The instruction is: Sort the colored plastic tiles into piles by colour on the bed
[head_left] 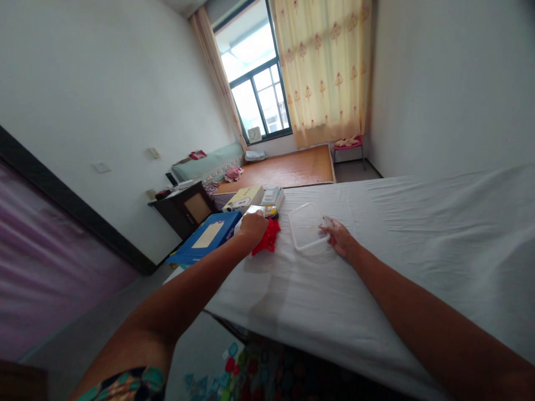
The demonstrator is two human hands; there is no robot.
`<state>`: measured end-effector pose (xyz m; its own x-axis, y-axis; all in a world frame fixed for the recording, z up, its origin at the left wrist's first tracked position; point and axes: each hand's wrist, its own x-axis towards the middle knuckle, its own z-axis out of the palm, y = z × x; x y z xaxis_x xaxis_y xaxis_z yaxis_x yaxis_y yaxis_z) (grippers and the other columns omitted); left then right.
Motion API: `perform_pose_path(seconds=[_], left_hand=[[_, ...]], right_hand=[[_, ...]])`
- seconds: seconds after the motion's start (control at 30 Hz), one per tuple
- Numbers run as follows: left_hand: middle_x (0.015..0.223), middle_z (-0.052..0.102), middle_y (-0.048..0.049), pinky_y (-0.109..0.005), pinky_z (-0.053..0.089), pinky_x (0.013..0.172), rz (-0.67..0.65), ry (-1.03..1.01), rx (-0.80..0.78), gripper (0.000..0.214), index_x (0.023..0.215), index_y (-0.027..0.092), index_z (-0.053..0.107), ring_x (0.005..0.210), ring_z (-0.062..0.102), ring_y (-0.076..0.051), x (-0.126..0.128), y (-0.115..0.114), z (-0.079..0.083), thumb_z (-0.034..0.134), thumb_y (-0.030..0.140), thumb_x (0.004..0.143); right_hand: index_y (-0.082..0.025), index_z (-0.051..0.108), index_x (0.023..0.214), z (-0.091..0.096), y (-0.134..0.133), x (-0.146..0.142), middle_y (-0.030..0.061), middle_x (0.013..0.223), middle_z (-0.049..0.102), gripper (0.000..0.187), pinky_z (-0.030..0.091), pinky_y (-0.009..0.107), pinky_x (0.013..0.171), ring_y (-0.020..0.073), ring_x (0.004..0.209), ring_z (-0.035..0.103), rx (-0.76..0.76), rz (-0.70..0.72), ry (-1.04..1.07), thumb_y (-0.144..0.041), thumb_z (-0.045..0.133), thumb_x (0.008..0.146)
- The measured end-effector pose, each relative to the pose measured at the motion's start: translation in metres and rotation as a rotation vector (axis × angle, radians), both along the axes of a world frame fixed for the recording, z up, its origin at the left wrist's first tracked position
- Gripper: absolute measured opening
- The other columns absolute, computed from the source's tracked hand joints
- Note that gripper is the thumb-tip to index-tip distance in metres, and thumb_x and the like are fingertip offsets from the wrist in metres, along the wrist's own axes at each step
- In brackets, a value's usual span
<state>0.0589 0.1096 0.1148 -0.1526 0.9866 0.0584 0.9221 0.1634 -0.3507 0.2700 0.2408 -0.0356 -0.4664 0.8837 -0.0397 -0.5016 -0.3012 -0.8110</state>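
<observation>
My right hand [340,238] grips the right side of a clear plastic container [308,225], which is held tilted over the white sheet. The thumb and fingers close on its edge. My left hand [254,225] is closed among the things to the left, its fingertips mostly hidden behind the back of the hand. Red fabric-like material [267,238] shows just beside and below that hand. A small white object [254,210] and a yellow-and-black round item [271,211] are right behind it. What the left fingers hold cannot be made out.
A blue folder or box [209,236] lies left of my left hand. Behind stand a yellow printed box [244,199] and a white box-like item [273,196]. The white sheet [401,234] covers the surface. Colourful pieces [228,367] lie below the front edge.
</observation>
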Motion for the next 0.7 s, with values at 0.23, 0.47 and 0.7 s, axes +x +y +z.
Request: perform_pose_path(seconds=[0.23,0.47,0.7], left_hand=[[0.108,0.062,-0.0263,-0.041,0.050,0.078,0.003,0.111,-0.037,0.030,0.109,0.004,0.069,0.098,0.065,-0.032,-0.001,-0.005,0.009,0.050,0.018,0.090],[0.108,0.059,-0.0257,-0.040,0.051,0.074,-0.013,0.240,-0.023,0.037,0.104,0.000,0.068,0.099,0.062,-0.032,-0.011,-0.018,0.024,0.034,0.001,0.088],[0.107,0.059,-0.0221,-0.037,0.050,0.074,-0.001,0.286,0.082,0.043,0.110,0.002,0.065,0.099,0.062,-0.030,-0.018,-0.028,0.042,0.027,0.004,0.090]], right_hand=[[-0.023,0.059,0.102,0.001,0.002,0.001,-0.0034,0.079,0.066,0.042,0.052,0.017,0.050,0.0088,0.057,0.060,0.019,-0.005,-0.012,-0.015,0.072,0.064],[-0.023,0.058,0.105,0.001,0.006,0.001,-0.0039,0.079,0.066,0.047,0.050,0.018,0.051,0.0093,0.059,0.061,0.015,-0.077,-0.047,-0.017,0.074,0.061],[-0.024,0.048,0.127,0.008,0.004,0.002,-0.0015,0.089,0.067,0.074,0.053,0.026,0.060,0.0127,0.067,0.062,0.271,-0.204,-0.129,-0.025,0.077,0.059]])
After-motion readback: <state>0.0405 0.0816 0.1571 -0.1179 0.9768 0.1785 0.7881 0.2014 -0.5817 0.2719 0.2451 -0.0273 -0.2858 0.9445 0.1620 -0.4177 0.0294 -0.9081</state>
